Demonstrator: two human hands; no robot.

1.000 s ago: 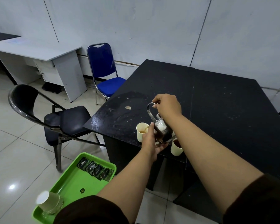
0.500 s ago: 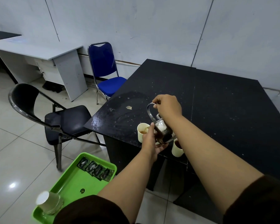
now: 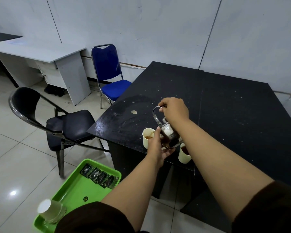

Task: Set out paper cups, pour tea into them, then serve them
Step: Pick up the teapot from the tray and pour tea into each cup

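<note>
Right hand (image 3: 174, 110) clamped on shiny steel teapot (image 3: 169, 135) handle, left hand (image 3: 157, 147) open, cradling its base, over two white paper cups (image 3: 147, 139) on black worktop (image 3: 225, 106).

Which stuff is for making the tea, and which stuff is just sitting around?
For the tea:
- metal teapot, held by right hand, steadied by left hand
- left cup, being filled
- right cup, holding tea
- black table
- green tray with spare cups

Just sitting around:
- blue chair
- black chair
- white desk

bare forearms, dark brown sleeves (image 3: 272, 209) (pushed up)
</note>
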